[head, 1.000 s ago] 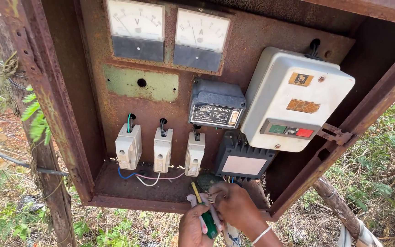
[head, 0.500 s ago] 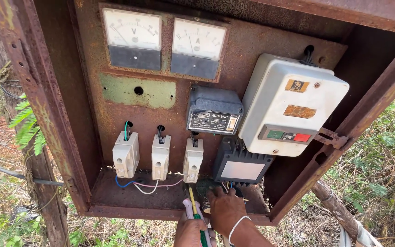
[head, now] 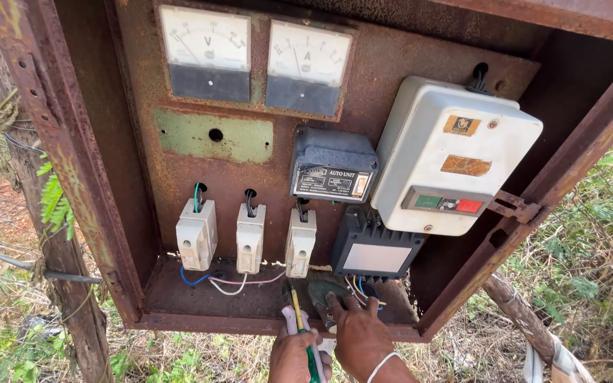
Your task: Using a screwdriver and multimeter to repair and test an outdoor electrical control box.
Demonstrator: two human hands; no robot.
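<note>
Rusted steel box, door open, mounted outdoors on a wooden post. Inside, at 12 o'clock, two meters; at 3 o'clock a white starter with green and red buttons; at centre a grey unit above a black finned block; at 8 o'clock three white fuse holders with blue, white and pink wires looping along the floor of the box.

Step in hand, as judged: work on the wire ends at 6 o'clock, beneath the black block. To do it well, the tool tip should stay on the one conductor, clear of neighbouring bare ends and of the rusted floor (a slip here would bridge them), with the free hand steadying only insulated parts.

Left hand: closed around a screwdriver with yellow shaft and green handle, tip pointing up toward 12 o'clock at the box lip.

Right hand: fingers spread and extended, fingertips resting on a dull green disc-like part by the wire ends; whether it pinches anything, I cannot tell. A white band sits at the wrist.
</note>
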